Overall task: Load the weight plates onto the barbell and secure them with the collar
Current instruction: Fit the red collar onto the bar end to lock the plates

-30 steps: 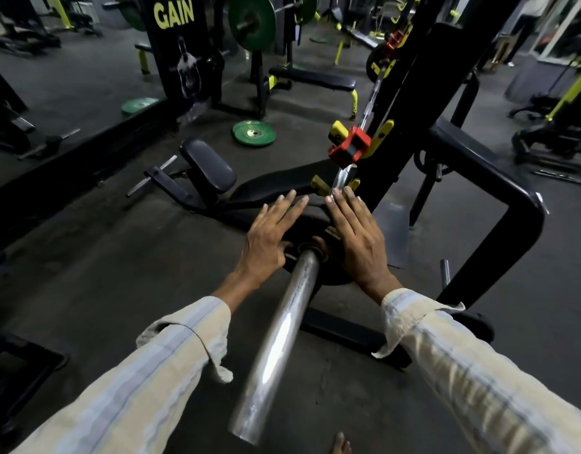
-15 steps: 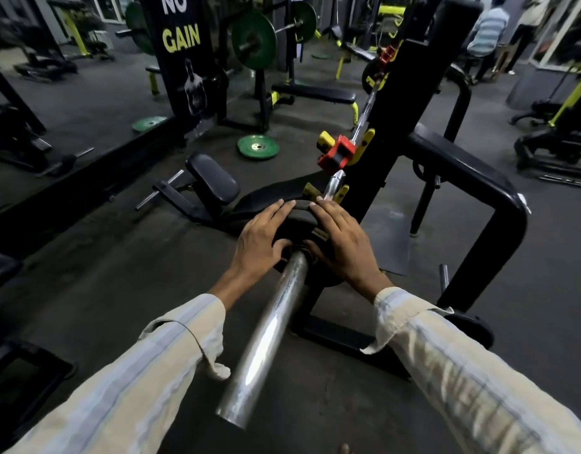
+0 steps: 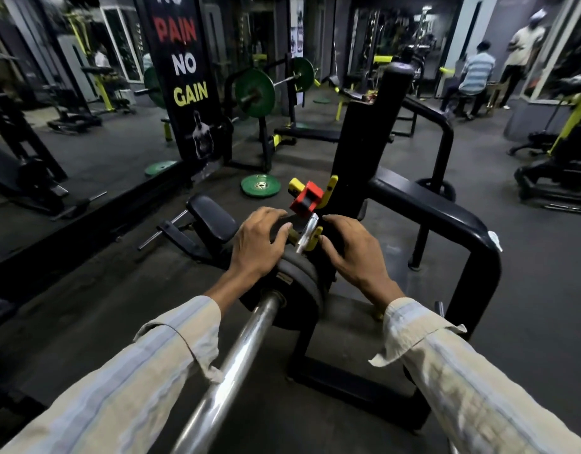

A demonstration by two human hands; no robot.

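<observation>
**Both hands on a black plate seated on the bar sleeve**

A round black weight plate (image 3: 294, 298) sits on the shiny chrome barbell sleeve (image 3: 232, 362), which runs from the bottom of the frame up to the plate's centre hole. The plate stands upright on the bar, pushed in close to the black steel rack upright (image 3: 364, 152).

The person's left hand (image 3: 258, 245) curls over the plate's upper left edge, fingers wrapped across the top rim and the thumb pressed to the near face. The right hand (image 3: 356, 253) lies at the plate's upper right edge with the fingers bent down towards the rim; whether it truly grips or only rests there cannot be told. The two hands are apart, one on each side of the bar line. Both arms wear pale striped shirt sleeves (image 3: 446, 371).

Just beyond the fingers, a red and yellow rack hook (image 3: 307, 198) is fixed to the upright, with a short stretch of the silver bar shaft (image 3: 308, 232) showing below it.

Further off, a green round plate (image 3: 260, 185) lies flat on the dark rubber floor (image 3: 102, 290).
</observation>
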